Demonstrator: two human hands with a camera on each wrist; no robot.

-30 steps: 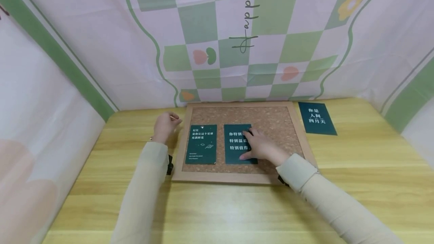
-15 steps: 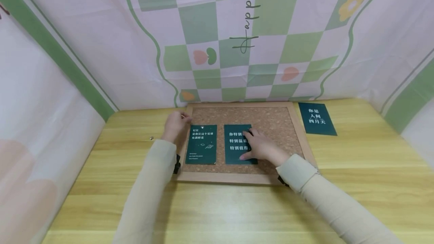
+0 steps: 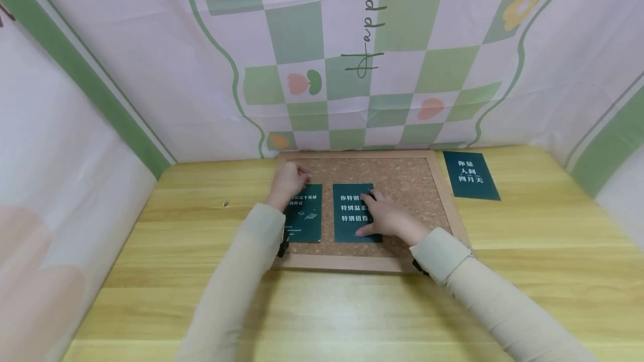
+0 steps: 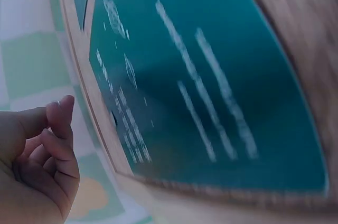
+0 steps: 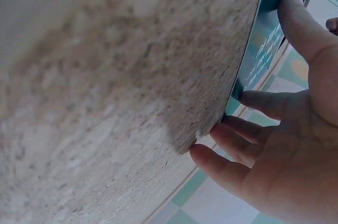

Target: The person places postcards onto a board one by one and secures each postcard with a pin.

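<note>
A wood-framed cork board (image 3: 402, 172) lies on the table with two dark green cards on it. My left hand (image 3: 287, 186) hovers over the upper part of the left card (image 3: 308, 228), partly hiding it. Between thumb and finger, that hand (image 4: 39, 155) pinches a tiny shiny thumbtack (image 4: 59, 102), mostly covered by the fingertips. My right hand (image 3: 389, 218) rests with spread fingers on the right part of the middle card (image 3: 347, 230). In the right wrist view, its thumb and fingertips touch the card (image 5: 261, 49) and the cork beside it.
A loose thumbtack (image 3: 225, 204) sits on the wooden table (image 3: 322, 317), left of the board. Another dark green card (image 3: 470, 176) lies on the table right of the board. A checkered cloth (image 3: 347, 82) hangs behind.
My left hand has moved right, from beside the board's left edge to above the left card, still pinching the tiny tack. The right hand and the cards have stayed in place.
</note>
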